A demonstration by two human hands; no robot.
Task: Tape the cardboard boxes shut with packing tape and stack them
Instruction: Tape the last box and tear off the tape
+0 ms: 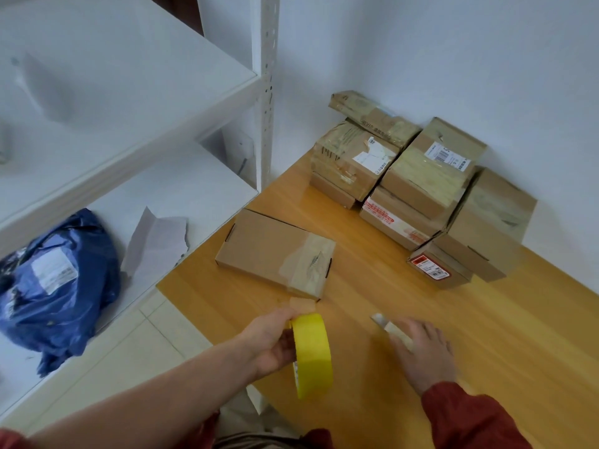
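Observation:
My left hand [270, 343] grips a yellow roll of packing tape [312, 353] upright over the near part of the wooden table [486, 351]. A short tape tail [303, 305] runs from the roll to a flat cardboard box [269, 251] lying just beyond it, with tape across its right end. My right hand [421, 351] rests palm down on the table to the right, its fingers over a small pale utility knife [385, 325] whose tip sticks out to the left. Whether the fingers curl round the knife is unclear.
Several taped cardboard boxes [431, 179] are stacked against the white wall at the table's far corner. A white metal shelf unit [129, 108] stands on the left, with a blue plastic parcel [55, 286] and torn paper [155, 241] on its lower shelf.

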